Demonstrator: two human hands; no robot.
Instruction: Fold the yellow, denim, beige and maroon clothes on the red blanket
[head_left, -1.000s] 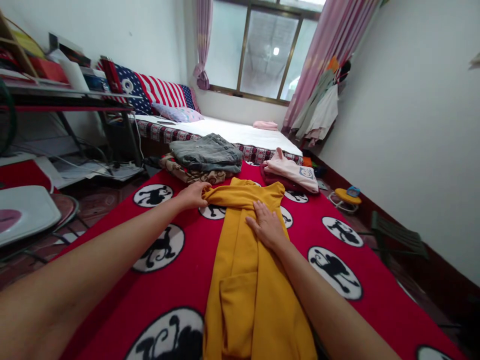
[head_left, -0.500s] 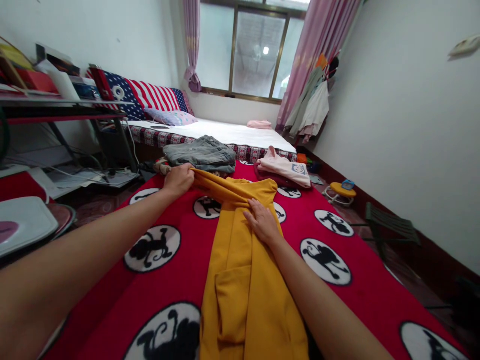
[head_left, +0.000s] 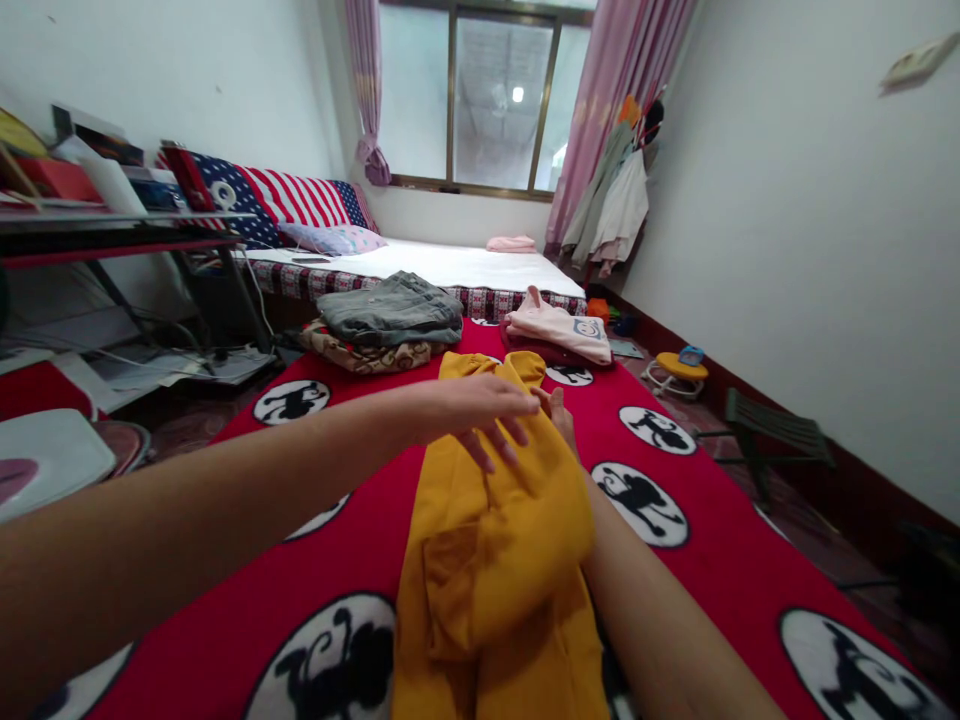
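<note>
A mustard-yellow garment [head_left: 495, 520] lies lengthwise on a red blanket [head_left: 352, 480] printed with black-and-white roundels. My left hand [head_left: 472, 410] reaches across from the left, its fingers curled over a fold of the yellow cloth that now drapes over my right forearm. Most of my right hand [head_left: 559, 408] is buried under that fold; only its fingertips show at the garment's far edge.
Folded grey jeans on a patterned cloth [head_left: 390, 315] and a pink folded top [head_left: 559, 330] sit at the blanket's far end. A bed [head_left: 450, 265] stands beyond them below a window. A cluttered desk [head_left: 112, 220] stands left, a small stool [head_left: 679, 370] and folding chair [head_left: 772, 430] right.
My left hand has carried the garment's left sleeve from the far left across to the right, folding it over my right hand and forearm. The camera has shifted slightly.
</note>
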